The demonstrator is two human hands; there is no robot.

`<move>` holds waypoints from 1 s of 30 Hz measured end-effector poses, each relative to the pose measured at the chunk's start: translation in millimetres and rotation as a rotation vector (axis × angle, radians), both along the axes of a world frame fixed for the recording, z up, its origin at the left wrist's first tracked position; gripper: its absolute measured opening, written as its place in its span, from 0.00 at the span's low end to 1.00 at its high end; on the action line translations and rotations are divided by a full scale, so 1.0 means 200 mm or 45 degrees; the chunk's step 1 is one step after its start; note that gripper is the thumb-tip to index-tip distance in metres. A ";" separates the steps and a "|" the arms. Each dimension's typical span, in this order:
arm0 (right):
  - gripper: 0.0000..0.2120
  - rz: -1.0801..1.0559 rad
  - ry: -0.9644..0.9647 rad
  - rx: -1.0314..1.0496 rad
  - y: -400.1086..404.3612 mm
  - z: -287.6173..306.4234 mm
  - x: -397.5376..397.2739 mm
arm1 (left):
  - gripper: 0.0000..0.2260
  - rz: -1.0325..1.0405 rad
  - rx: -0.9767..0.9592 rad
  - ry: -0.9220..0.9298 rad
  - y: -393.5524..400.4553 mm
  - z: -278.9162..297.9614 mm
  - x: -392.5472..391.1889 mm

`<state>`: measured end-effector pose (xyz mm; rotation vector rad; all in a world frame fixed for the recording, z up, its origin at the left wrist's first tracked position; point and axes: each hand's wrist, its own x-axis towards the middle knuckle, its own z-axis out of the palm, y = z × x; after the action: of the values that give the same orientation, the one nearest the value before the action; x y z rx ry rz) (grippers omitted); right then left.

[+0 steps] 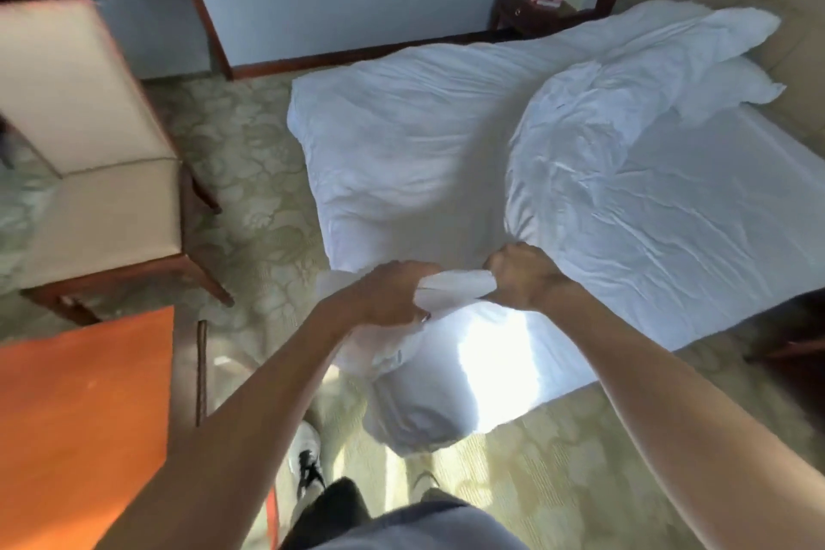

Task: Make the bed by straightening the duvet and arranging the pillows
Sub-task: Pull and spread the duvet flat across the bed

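Observation:
A white duvet lies rumpled across the bed, folded back on itself toward the headboard. Its near corner hangs bunched over the foot corner of the bed. My left hand grips that bunched edge, fingers curled round the cloth. Close beside it, my right hand grips the same edge, a short twisted strip of fabric stretched between the two. The bare white sheet shows on the right half of the bed. Two white pillows lie crumpled at the far end against the padded headboard.
A cream upholstered chair stands left of the bed. An orange wooden tabletop fills the lower left. A dark nightstand with small items sits by the headboard. Patterned carpet lies between chair and bed.

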<state>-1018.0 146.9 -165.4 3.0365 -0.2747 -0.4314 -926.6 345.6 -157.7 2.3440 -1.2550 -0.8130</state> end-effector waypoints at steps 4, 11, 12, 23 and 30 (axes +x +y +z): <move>0.18 -0.088 0.016 0.067 0.04 -0.06 -0.19 | 0.24 0.070 0.174 -0.046 0.02 -0.11 -0.20; 0.28 -0.179 0.324 0.287 0.11 -0.13 -0.49 | 0.13 0.108 0.325 0.080 0.12 -0.20 -0.50; 0.28 -0.185 0.355 0.290 0.12 -0.12 -0.53 | 0.13 0.093 0.326 0.078 0.12 -0.21 -0.55; 0.24 -0.197 0.600 0.227 0.42 -0.08 -0.97 | 0.12 0.103 0.284 0.100 0.42 -0.30 -1.03; 0.16 -0.190 0.601 0.131 0.52 -0.09 -1.32 | 0.13 0.186 0.210 0.202 0.53 -0.40 -1.47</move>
<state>-1281.3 251.6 -184.1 2.8971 -0.4574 -1.1782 -1221.0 450.8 -237.9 2.4090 -0.9734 -1.0655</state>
